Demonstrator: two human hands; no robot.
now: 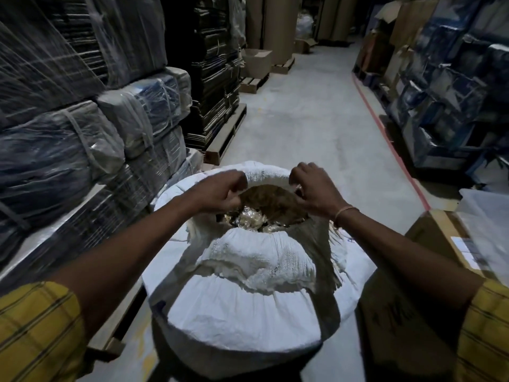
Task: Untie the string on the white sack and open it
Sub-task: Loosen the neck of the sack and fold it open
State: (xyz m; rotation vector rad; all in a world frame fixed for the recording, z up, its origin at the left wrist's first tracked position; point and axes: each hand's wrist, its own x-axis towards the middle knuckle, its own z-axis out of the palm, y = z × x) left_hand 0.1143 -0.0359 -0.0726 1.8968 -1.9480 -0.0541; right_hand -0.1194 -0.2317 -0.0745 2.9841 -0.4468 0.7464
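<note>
The white sack (pixel 242 312) stands on the floor right below me, its mouth spread wide. The woven rim is rolled outward and bunched at the near side. Inside lie shiny gold-coloured packets (pixel 253 220) under a brown inner lining. My left hand (pixel 220 193) grips the far left part of the rim with curled fingers. My right hand (pixel 314 190) grips the far right part of the rim. No string shows in either hand.
Wrapped bundles on pallets (pixel 91 150) stack high on the left. A brown carton (pixel 429 260) stands close on the right. Blue wrapped packs (pixel 451 100) line the right side behind a red floor line (pixel 385 133). The grey aisle floor (pixel 308 111) runs ahead.
</note>
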